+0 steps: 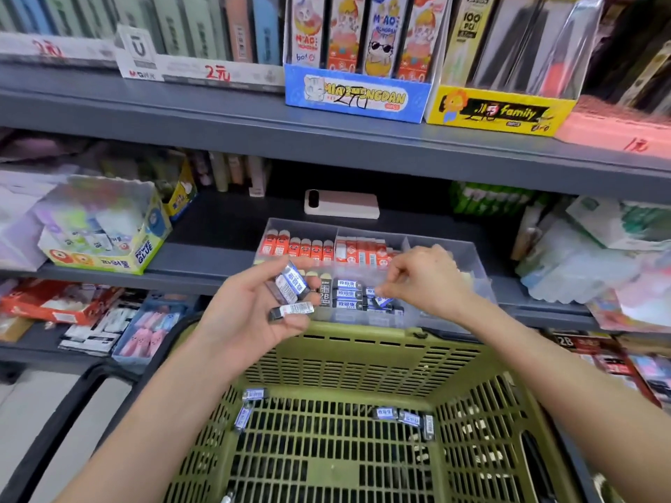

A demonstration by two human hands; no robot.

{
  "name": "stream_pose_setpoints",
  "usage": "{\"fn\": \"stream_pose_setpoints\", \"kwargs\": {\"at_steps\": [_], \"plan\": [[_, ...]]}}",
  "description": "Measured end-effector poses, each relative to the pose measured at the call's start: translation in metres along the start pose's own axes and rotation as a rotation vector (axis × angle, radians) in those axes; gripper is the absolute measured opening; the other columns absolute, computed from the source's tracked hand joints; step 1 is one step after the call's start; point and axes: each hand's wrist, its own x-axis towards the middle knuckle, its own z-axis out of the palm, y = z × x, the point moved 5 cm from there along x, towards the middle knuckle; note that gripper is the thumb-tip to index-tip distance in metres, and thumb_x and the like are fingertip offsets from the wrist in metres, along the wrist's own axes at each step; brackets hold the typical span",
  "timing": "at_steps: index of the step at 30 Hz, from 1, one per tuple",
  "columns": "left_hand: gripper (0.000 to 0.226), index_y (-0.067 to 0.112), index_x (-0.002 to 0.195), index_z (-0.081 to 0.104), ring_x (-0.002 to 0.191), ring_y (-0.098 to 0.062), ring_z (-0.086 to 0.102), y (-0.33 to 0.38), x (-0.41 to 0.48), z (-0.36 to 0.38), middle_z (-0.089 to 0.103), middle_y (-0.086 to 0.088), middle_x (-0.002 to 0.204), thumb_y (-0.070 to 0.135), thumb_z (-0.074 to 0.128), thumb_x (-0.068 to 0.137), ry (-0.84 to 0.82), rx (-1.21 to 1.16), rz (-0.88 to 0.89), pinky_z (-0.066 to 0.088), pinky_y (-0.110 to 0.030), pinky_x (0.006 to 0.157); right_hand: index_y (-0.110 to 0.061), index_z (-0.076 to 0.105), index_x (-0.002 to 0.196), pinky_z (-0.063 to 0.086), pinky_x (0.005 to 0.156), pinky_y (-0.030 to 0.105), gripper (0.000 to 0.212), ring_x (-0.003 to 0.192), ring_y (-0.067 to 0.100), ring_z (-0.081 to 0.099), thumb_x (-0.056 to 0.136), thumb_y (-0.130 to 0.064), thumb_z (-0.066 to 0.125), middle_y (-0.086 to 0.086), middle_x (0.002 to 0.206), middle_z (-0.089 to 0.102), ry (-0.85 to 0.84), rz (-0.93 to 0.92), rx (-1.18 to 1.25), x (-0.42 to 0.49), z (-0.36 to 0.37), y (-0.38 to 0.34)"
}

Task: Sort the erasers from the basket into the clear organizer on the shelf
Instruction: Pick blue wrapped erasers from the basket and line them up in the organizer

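At the centre of the frame the left hand (250, 314) is cupped palm-up, its fingers curled round a few small black erasers in blue-and-white paper sleeves (292, 283). Just to its right, the right hand (425, 281) pinches one more blue-sleeved eraser (383, 301) at its fingertips. It is low over the front middle compartment of the clear plastic divided organizer (472, 263), where like erasers lie in rows. The organizer sits on the grey metal shelf (203, 255). Below, the olive-green slotted plastic basket (363, 357) holds several loose erasers (399, 415) on its floor.
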Motion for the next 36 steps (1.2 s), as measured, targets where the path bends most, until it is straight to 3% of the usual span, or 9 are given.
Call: {"fn": "stream_pose_setpoints", "kwargs": {"at_steps": [3,6,14,18,22,27,30,33,36], "plan": [[0.034,0.001,0.096,0.073,0.069,-0.021,0.054,-0.003,0.007,0.002,0.062,-0.016,0.085,0.026,0.061,0.076,-0.003,0.004,-0.012,0.038,-0.023,0.043,-0.027,0.059,0.063,0.018,0.071,0.028,0.029,0.063,0.003,0.04,0.073,-0.052,0.071,-0.018,0.059,0.046,0.058,-0.028,0.001,0.001,0.002,-0.002],[0.031,0.003,0.09,0.074,0.066,-0.021,0.056,-0.006,0.012,0.004,0.063,-0.015,0.083,0.027,0.059,0.077,-0.01,0.002,-0.033,0.037,-0.022,0.043,-0.029,0.062,0.064,0.026,0.082,0.03,0.026,0.084,0.011,0.05,0.073,-0.052,0.07,-0.014,0.069,0.059,0.052,-0.061,-0.03,0.0,0.009,-0.005],[0.042,-0.001,0.105,0.064,0.063,-0.023,0.065,-0.013,0.018,0.009,0.07,-0.021,0.094,0.032,0.057,0.078,0.023,-0.009,-0.086,0.038,-0.019,0.037,-0.028,0.074,0.073,0.022,0.082,0.029,0.022,0.102,0.015,0.046,0.079,-0.047,0.065,-0.011,0.078,0.069,0.018,-0.135,-0.185,-0.005,0.016,-0.005],[0.044,0.0,0.106,0.064,0.065,-0.023,0.067,-0.014,0.019,0.011,0.07,-0.021,0.099,0.033,0.058,0.078,0.026,0.006,-0.099,0.039,-0.018,0.038,-0.031,0.074,0.077,0.019,0.081,0.029,0.027,0.089,0.009,0.038,0.084,-0.051,0.057,-0.014,0.082,0.069,-0.02,-0.173,-0.207,-0.003,0.02,-0.004],[0.046,0.0,0.108,0.066,0.07,-0.026,0.069,-0.017,0.019,0.015,0.069,-0.024,0.107,0.033,0.059,0.077,0.025,0.046,-0.115,0.04,-0.019,0.037,-0.032,0.073,0.088,0.021,0.083,0.031,0.036,0.093,0.013,0.041,0.09,-0.054,0.045,-0.015,0.091,0.066,-0.01,-0.246,-0.237,-0.009,0.012,-0.01],[0.043,0.004,0.106,0.068,0.073,-0.03,0.07,-0.019,0.018,0.021,0.07,-0.021,0.103,0.034,0.06,0.076,-0.009,0.087,-0.111,0.041,-0.02,0.037,-0.034,0.072,0.078,0.027,0.081,0.032,0.028,0.08,0.01,0.047,0.086,-0.052,0.051,-0.021,0.069,0.058,0.262,-0.19,0.331,-0.027,-0.022,-0.042],[0.04,0.004,0.112,0.067,0.065,-0.023,0.066,-0.021,0.018,0.029,0.069,-0.013,0.096,0.031,0.058,0.083,-0.068,0.078,-0.113,0.039,-0.022,0.036,-0.035,0.07,0.094,0.024,0.088,0.028,0.022,0.086,0.005,0.046,0.079,-0.05,0.065,-0.027,0.07,0.052,0.166,-0.188,0.389,-0.027,-0.021,-0.062],[0.038,0.01,0.113,0.068,0.067,-0.026,0.067,-0.021,0.018,0.035,0.064,-0.01,0.085,0.031,0.057,0.083,-0.106,0.141,-0.117,0.038,-0.022,0.037,-0.032,0.057,0.121,0.035,0.094,0.03,0.044,0.096,0.009,0.048,0.079,-0.035,0.071,-0.022,0.085,0.057,0.003,-0.157,0.539,-0.024,-0.018,-0.065],[0.039,0.012,0.111,0.068,0.073,-0.035,0.069,-0.021,0.018,0.038,0.066,-0.016,0.082,0.033,0.059,0.079,-0.102,0.196,-0.107,0.038,-0.023,0.036,-0.03,0.062,0.114,0.041,0.081,0.018,0.042,0.088,0.001,0.052,0.075,-0.023,0.076,-0.011,0.094,0.065,-0.088,-0.217,0.64,-0.02,-0.024,-0.065]]}}
